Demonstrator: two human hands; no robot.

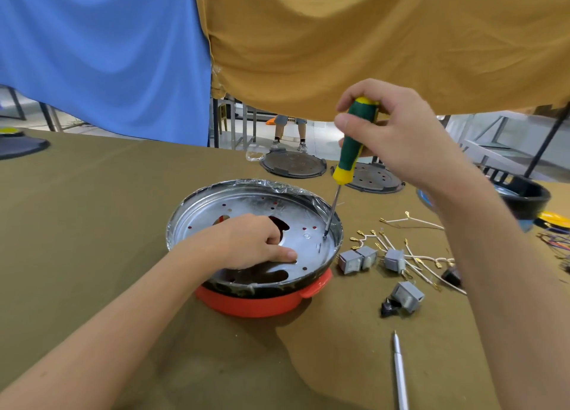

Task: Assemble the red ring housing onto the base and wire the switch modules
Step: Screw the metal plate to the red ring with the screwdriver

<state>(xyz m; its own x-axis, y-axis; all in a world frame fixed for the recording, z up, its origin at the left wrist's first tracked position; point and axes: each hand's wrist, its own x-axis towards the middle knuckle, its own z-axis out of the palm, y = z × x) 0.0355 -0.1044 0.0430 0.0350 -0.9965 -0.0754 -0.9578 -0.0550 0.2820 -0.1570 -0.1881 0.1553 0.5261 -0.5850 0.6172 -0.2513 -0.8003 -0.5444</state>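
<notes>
At the base's [246,212] four-o'clock rim, the right hand [398,131] grips a near-upright screwdriver [354,144], tip at a screw, while the left hand [249,243] presses flat-fingered at centre.

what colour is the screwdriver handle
Green with yellow ends; the screwdriver handle shows clearly in the head view, gripped by the right hand.
</notes>
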